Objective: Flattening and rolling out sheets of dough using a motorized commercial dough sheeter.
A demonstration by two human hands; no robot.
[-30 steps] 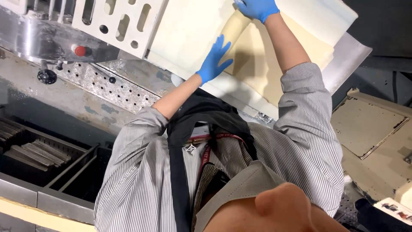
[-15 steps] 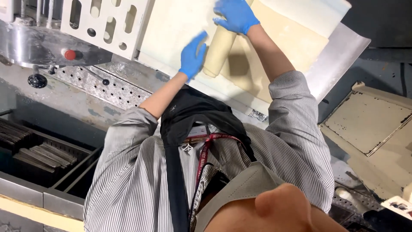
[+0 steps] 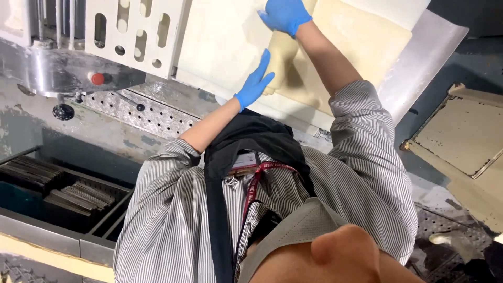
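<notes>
A pale dough sheet (image 3: 361,47) lies on a white conveyor belt (image 3: 220,47) of a sheeting machine. Part of the sheet is wound into a cream roll (image 3: 280,63) that stands slanted on the belt. My right hand (image 3: 285,14), in a blue glove, grips the far end of the roll from above. My left hand (image 3: 254,81), also gloved in blue, has straight fingers held flat against the near end of the roll. My striped sleeves and black apron fill the lower frame.
A white perforated guard (image 3: 136,31) and a red button (image 3: 97,78) sit on the machine at left. A metal tray edge (image 3: 424,57) sticks out at right. Dark bins with flat metal pieces (image 3: 68,194) stand lower left. A worn beige floor plate (image 3: 466,136) lies at right.
My left hand left the flat sheet and came up against the near end of the roll. My right hand stayed on the far end. The view shifted slightly.
</notes>
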